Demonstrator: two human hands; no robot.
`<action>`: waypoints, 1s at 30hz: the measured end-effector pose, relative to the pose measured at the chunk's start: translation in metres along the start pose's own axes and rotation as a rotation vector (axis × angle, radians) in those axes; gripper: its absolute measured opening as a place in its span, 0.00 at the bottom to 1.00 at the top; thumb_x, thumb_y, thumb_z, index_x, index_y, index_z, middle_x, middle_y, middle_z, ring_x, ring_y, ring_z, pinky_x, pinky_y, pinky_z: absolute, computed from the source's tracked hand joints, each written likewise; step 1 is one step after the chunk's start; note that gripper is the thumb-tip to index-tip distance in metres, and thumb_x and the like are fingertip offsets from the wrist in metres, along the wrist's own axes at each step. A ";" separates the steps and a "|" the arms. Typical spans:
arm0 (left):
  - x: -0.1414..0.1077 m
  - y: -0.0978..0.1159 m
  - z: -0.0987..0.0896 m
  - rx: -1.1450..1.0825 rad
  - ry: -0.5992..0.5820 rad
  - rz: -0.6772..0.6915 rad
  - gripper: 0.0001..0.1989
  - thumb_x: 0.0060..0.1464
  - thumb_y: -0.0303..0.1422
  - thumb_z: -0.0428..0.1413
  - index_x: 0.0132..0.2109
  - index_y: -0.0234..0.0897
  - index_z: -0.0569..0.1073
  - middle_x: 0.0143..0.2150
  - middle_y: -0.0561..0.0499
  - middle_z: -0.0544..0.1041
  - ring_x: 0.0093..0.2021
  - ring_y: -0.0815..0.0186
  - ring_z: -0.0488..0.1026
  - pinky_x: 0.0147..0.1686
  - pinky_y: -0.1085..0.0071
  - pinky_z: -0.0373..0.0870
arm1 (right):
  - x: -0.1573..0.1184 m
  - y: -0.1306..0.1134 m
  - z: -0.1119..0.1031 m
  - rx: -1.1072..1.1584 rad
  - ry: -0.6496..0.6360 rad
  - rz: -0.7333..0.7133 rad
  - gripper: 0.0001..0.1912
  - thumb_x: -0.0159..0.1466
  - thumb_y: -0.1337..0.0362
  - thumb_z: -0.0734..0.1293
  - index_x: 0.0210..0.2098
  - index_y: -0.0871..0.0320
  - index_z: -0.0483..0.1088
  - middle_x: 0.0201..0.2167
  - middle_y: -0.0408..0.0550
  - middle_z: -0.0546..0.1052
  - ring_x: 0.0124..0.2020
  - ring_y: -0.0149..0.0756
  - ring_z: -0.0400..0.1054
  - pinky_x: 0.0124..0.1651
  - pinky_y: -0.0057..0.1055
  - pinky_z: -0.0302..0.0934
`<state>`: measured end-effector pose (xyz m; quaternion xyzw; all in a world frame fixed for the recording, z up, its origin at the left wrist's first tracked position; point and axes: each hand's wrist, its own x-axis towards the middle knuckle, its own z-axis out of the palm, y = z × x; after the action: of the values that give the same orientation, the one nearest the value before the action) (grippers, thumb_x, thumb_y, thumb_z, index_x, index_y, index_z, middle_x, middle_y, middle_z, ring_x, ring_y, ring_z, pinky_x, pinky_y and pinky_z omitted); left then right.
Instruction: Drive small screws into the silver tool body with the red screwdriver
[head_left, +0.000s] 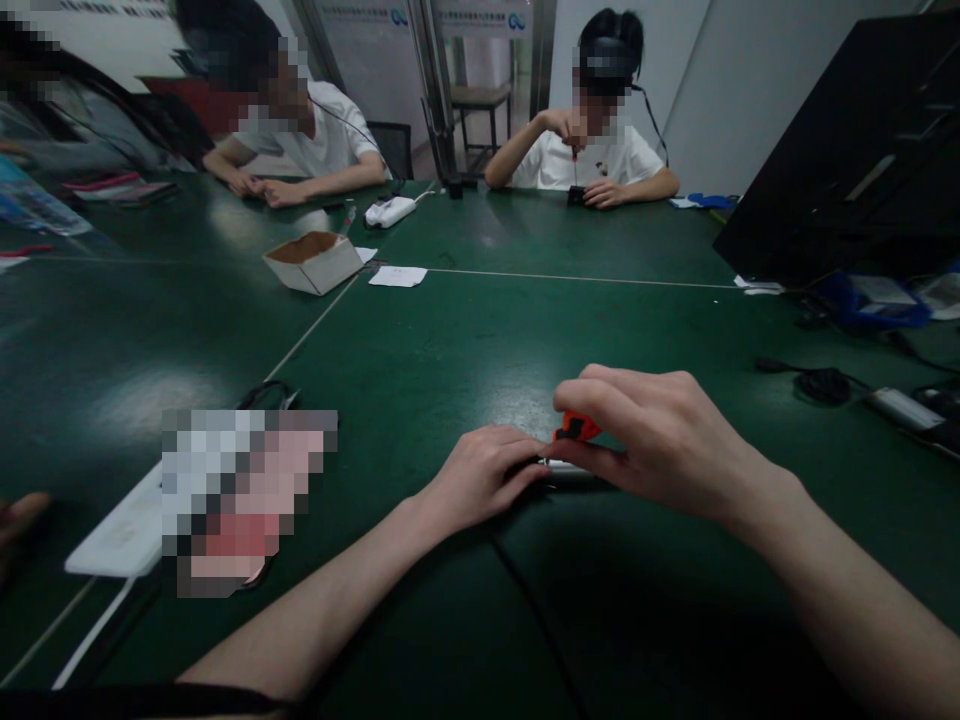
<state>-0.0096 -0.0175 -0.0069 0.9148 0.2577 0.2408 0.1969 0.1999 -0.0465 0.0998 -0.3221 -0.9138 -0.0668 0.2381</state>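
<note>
My right hand (pixel 637 430) is closed around the orange-and-black handle of a screwdriver (pixel 576 427). Its shaft is hidden behind my fingers. Low on the green table (pixel 465 340), my left hand (pixel 491 470) curls its fingers and thumb against the left end of a small silvery-white object (pixel 570 474). That object lies on the tabletop under the screwdriver, partly covered by both hands, and its kind cannot be made out. The two hands nearly touch.
A white power strip (pixel 112 535) and a blurred-out pinkish item (pixel 259 500) lie at left. Further off stand an open cardboard box (pixel 319 268) and a paper slip (pixel 397 276). A black monitor (pixel 847 150) and cables (pixel 825 385) are at right. Two people sit opposite, one holding a screwdriver (pixel 575 165).
</note>
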 end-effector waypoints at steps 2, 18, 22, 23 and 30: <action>0.000 0.001 -0.001 -0.005 -0.004 -0.004 0.12 0.65 0.35 0.48 0.45 0.35 0.74 0.40 0.47 0.78 0.40 0.63 0.75 0.39 0.69 0.70 | 0.000 0.000 -0.002 0.048 -0.025 0.022 0.11 0.66 0.64 0.64 0.46 0.58 0.59 0.37 0.45 0.70 0.32 0.30 0.64 0.27 0.25 0.52; 0.001 0.002 -0.005 -0.022 -0.043 0.024 0.11 0.62 0.37 0.54 0.46 0.36 0.74 0.43 0.48 0.78 0.43 0.61 0.75 0.42 0.68 0.70 | -0.002 -0.001 -0.003 0.089 -0.054 0.040 0.12 0.66 0.66 0.63 0.48 0.56 0.58 0.37 0.44 0.70 0.31 0.30 0.64 0.27 0.25 0.53; 0.001 0.002 -0.006 -0.039 -0.054 0.017 0.10 0.62 0.37 0.54 0.46 0.35 0.74 0.43 0.47 0.78 0.43 0.61 0.75 0.43 0.67 0.70 | -0.001 -0.001 -0.003 0.071 -0.059 0.031 0.12 0.66 0.65 0.63 0.48 0.57 0.59 0.37 0.44 0.70 0.32 0.31 0.65 0.27 0.26 0.53; 0.001 0.002 -0.006 -0.043 -0.054 0.014 0.10 0.62 0.37 0.54 0.46 0.35 0.74 0.43 0.47 0.78 0.43 0.61 0.75 0.43 0.67 0.70 | -0.001 -0.001 -0.003 0.083 -0.058 0.033 0.13 0.66 0.66 0.63 0.49 0.57 0.59 0.39 0.45 0.71 0.34 0.31 0.65 0.28 0.26 0.54; 0.002 0.003 -0.007 -0.048 -0.073 0.005 0.11 0.63 0.37 0.53 0.45 0.35 0.74 0.44 0.46 0.78 0.44 0.61 0.74 0.43 0.67 0.70 | -0.003 -0.002 -0.008 0.196 -0.093 0.053 0.21 0.61 0.72 0.61 0.54 0.60 0.57 0.45 0.47 0.70 0.38 0.31 0.66 0.31 0.25 0.57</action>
<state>-0.0107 -0.0171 0.0005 0.9187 0.2421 0.2141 0.2273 0.2036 -0.0522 0.1058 -0.3242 -0.9171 0.0444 0.2277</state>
